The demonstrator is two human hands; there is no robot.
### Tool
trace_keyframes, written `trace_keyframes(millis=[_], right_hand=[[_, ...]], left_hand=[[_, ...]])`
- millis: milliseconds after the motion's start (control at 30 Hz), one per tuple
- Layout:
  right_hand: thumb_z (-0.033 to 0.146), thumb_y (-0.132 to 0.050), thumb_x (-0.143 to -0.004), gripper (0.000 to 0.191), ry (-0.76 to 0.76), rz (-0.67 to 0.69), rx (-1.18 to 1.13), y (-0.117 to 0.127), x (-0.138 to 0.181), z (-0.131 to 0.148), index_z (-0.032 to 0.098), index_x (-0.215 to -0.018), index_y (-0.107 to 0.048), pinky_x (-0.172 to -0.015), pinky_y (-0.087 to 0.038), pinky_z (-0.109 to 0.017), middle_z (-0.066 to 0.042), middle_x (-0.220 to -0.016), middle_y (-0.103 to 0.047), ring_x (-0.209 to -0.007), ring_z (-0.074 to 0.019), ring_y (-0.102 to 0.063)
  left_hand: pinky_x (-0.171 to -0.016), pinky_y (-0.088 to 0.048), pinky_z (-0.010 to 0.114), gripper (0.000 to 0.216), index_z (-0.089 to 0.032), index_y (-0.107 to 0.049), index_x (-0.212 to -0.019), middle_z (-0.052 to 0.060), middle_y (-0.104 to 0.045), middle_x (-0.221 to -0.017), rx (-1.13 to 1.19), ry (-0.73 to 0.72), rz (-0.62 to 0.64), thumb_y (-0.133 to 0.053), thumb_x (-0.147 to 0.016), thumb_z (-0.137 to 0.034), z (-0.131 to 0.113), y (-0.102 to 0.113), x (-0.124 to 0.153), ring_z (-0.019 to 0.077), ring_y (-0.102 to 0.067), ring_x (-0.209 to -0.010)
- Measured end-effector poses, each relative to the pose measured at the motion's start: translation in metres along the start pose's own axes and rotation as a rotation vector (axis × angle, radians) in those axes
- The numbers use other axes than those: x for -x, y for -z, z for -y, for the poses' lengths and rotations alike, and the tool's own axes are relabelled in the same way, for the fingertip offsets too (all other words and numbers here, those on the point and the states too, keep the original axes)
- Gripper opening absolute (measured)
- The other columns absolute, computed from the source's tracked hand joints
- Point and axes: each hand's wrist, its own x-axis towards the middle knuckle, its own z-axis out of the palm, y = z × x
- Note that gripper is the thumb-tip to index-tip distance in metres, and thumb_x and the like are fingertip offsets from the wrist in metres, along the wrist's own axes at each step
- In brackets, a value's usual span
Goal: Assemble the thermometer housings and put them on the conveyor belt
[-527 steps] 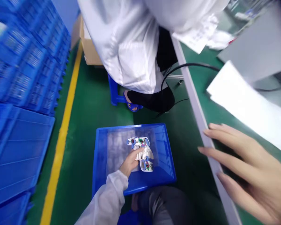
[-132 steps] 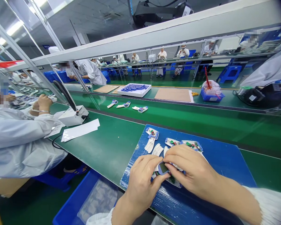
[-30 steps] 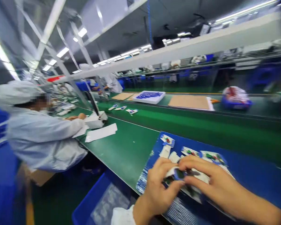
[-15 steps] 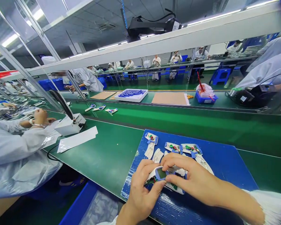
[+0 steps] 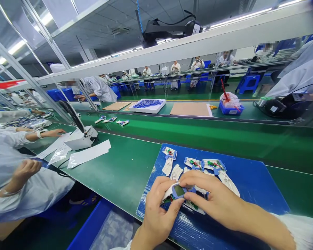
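Over the blue board, my left hand is closed on a white-and-blue device casing with a small grey-green screen. Fingers and thumb of my right hand pinch the same casing at its right edge, close to the screen. Green and red parts show at its lower left; the rest is hidden by my fingers. Open casing halves with wires and green circuit boards lie just beyond my hands: one casing half at the left, others further right, partly covered by my right hand.
The blue board rests on the green bench. White sheets and a white box with a black hose are to the left, beside a co-worker. Across the green belt are a white tray of blue parts and a blue basket.
Both my hands stay on the casing, and its screen shows a little more fully. The co-worker's hands at the left have moved apart, one down, one over the sheets.
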Motion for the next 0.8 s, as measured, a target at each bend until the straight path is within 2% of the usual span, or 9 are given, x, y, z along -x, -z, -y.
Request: trace_keyframes(millis=[267,533,667,800], right_hand=[[0.018,-0.062,-0.098,0.013,-0.061,0.01,-0.06,0.004,0.0025,0.0064,0.027,-0.104,-0.069,-0.1,-0.051,-0.034,-0.001,-0.116,-0.069,-0.111,-0.0192,-0.064],[0.024,-0.065,-0.097,0.003,-0.122,0.004,-0.155,0.0005,0.0047,0.0051,0.027,-0.097,-0.065,-0.099,-0.049,-0.034,0.002,-0.112,-0.068,-0.105,-0.0168,-0.064],[0.027,-0.063,-0.098,0.003,-0.109,-0.086,-0.158,0.0038,0.0061,0.0064,0.027,-0.095,-0.066,-0.095,-0.049,-0.033,0.001,-0.108,-0.069,-0.103,-0.0172,-0.064],[0.031,-0.057,-0.101,0.013,-0.119,-0.151,-0.081,0.0068,0.0074,0.006,0.026,-0.094,-0.068,-0.1,-0.047,-0.037,-0.001,-0.109,-0.069,-0.108,-0.02,-0.063]], left_hand=[[-0.086,-0.055,0.031,0.032,-0.027,-0.064,-0.126,0.004,-0.066,-0.109,-0.011,-0.026,0.007,-0.07,-0.095,-0.022,-0.0027,-0.0028,0.0022,0.0181,-0.066,-0.098],[-0.084,-0.056,0.031,0.03,-0.025,-0.066,-0.125,0.004,-0.067,-0.107,-0.008,-0.05,0.004,-0.071,-0.096,-0.025,-0.0023,-0.004,0.0035,0.0186,-0.067,-0.096],[-0.086,-0.056,0.032,0.031,-0.025,-0.065,-0.126,0.004,-0.067,-0.108,-0.022,-0.057,-0.019,-0.071,-0.096,-0.025,-0.0024,-0.0008,0.005,0.0188,-0.067,-0.097],[-0.087,-0.057,0.033,0.033,-0.025,-0.066,-0.126,0.005,-0.067,-0.11,-0.075,-0.075,-0.052,-0.072,-0.094,-0.023,-0.002,0.0032,0.0052,0.0198,-0.067,-0.099]])
